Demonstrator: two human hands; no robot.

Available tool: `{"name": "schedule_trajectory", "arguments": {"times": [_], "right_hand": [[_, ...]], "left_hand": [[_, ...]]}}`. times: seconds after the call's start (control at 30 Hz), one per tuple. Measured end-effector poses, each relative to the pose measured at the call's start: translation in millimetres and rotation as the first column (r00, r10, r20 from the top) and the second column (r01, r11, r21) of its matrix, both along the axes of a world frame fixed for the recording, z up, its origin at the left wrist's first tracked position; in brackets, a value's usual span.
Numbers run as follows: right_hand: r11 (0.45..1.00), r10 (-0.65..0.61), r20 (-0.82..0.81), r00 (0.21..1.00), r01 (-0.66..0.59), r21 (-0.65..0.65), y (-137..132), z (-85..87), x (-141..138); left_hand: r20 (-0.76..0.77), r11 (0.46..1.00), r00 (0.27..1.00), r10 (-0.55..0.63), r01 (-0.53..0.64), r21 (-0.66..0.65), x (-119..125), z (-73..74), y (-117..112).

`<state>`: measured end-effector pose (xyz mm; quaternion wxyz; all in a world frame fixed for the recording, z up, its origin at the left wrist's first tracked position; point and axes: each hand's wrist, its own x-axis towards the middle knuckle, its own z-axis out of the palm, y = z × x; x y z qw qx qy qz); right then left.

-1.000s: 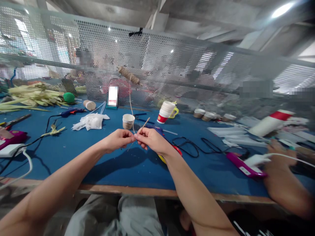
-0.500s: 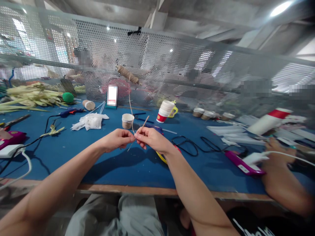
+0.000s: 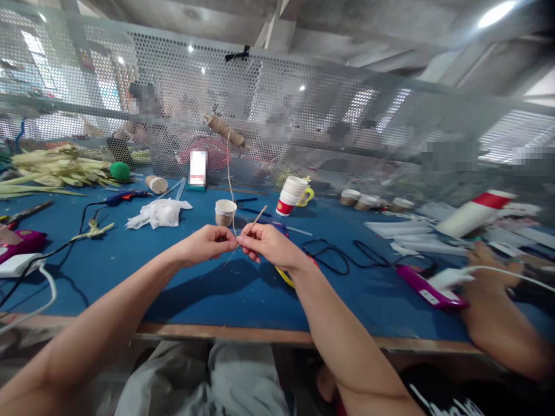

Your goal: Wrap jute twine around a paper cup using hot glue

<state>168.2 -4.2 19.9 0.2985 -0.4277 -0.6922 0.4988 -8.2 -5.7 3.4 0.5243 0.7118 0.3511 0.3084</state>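
Observation:
Twine (image 3: 231, 185) runs down from a brown spool (image 3: 225, 132) fixed on the mesh panel and reaches my fingertips above the blue table. My left hand (image 3: 213, 242) pinches at the twine's lower end, thumb and fingers pressed together. Close beside it, my right hand (image 3: 265, 242) grips a thin tan stick (image 3: 260, 215) that points up and to the right. The fingertips of both hands nearly meet, and the exact join of twine and stick is too small to make out. Just behind my hands stands a small paper cup (image 3: 225, 212) with a brown wrapped side.
Stacked cups (image 3: 291, 196), a crumpled white bag (image 3: 160, 214) and a lit phone (image 3: 198, 169) stand farther back. Black cable (image 3: 333, 257) loops to the right, near a purple power strip (image 3: 429, 289) and another person's arm (image 3: 498, 306). Yellow-handled scissors (image 3: 284, 277) lie under my right wrist.
The stick in my right hand has shifted slightly up and to the right, and the right fingers have turned a little. My left hand has hardly moved.

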Motion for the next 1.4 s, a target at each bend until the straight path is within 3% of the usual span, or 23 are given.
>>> {"name": "schedule_trajectory", "arguments": {"times": [0.23, 0.47, 0.7, 0.93, 1.2, 1.4], "right_hand": [[0.999, 0.037, -0.055, 0.998, -0.037, -0.003, -0.5, -0.4, 0.5], [0.999, -0.050, 0.006, 0.999, 0.050, 0.004, -0.6, -1.0, -3.4], [0.999, 0.027, -0.011, 1.000, -0.027, -0.017, -0.3, -0.5, 0.6], [0.995, 0.087, -0.043, 0.995, -0.089, -0.040, -0.2, 0.3, 2.4], [0.999, -0.035, 0.015, 0.999, 0.035, 0.006, 1.8, -3.6, -2.2], [1.000, 0.007, -0.025, 1.000, -0.008, -0.016, -0.4, 0.0, -0.9]], "left_hand": [[0.164, 0.979, 0.983, -0.087, 0.115, -0.168, -0.8, -2.2, 0.6], [0.064, 0.996, 0.995, 0.074, -0.072, -0.046, 2.4, -4.1, 1.7], [0.092, 0.993, 0.995, -0.050, 0.059, -0.099, -1.7, -0.4, 1.0], [0.079, 0.991, 0.992, -0.103, 0.109, -0.072, -2.8, -1.6, 2.0], [0.007, 0.997, 0.998, 0.058, -0.058, 0.045, 3.1, -4.2, 1.7], [0.053, 0.998, 0.998, -0.040, 0.042, -0.040, 0.5, -0.7, 0.2]]}}
